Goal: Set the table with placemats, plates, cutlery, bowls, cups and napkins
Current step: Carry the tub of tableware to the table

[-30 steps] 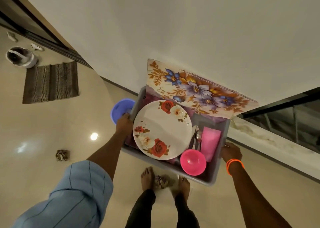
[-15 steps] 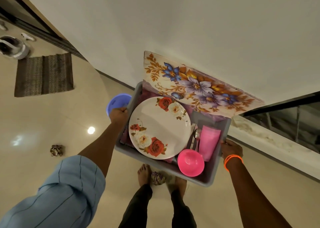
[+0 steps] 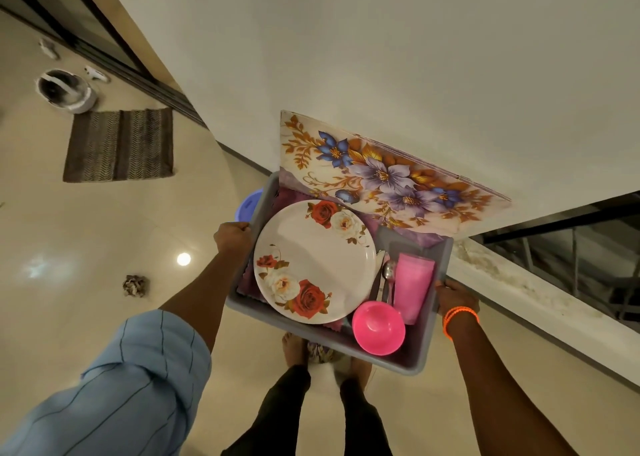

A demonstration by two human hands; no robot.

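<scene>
The person stands on the floor [image 3: 104, 234] carrying a grey tub [image 3: 420, 360] at waist height, beside a white wall [image 3: 381, 57]. No surface for laying the settings is in view.

Grip state: the left hand [image 3: 232, 237] is curled over the tub's rim at 9 o'clock; the right hand [image 3: 453, 294], orange bangles [image 3: 459, 317] at the wrist, clasps the rim at 3 o'clock. Both are clamped on the tub.

Load:
- Rose-pattern plate [image 3: 313, 261], lying tilted across the tub's centre.
- Floral placemat [image 3: 384, 178], standing on edge against the wall of the tub at 12 o'clock and projecting well above the rim.
- Pink bowl [image 3: 378, 327] at 5 o'clock, beside the pink cup [image 3: 413, 286] at 3 o'clock.
- Cutlery [image 3: 387, 279], wedged between plate and cup.
- Purple cloth [image 3: 289, 196], probably napkins, under the plate.
- A blue item [image 3: 249, 206] outside the rim near the left hand; whether that hand also holds it cannot be told.

Procedure judged appropriate: the step in hand is transport. Keep the tub level so the plate does not slide onto the bowl. Keep the placemat clear of the wall, since it is the likeliest item to tip. Watch the floor: a small crumpled object [image 3: 135, 285] lies at 9 o'clock.
</scene>
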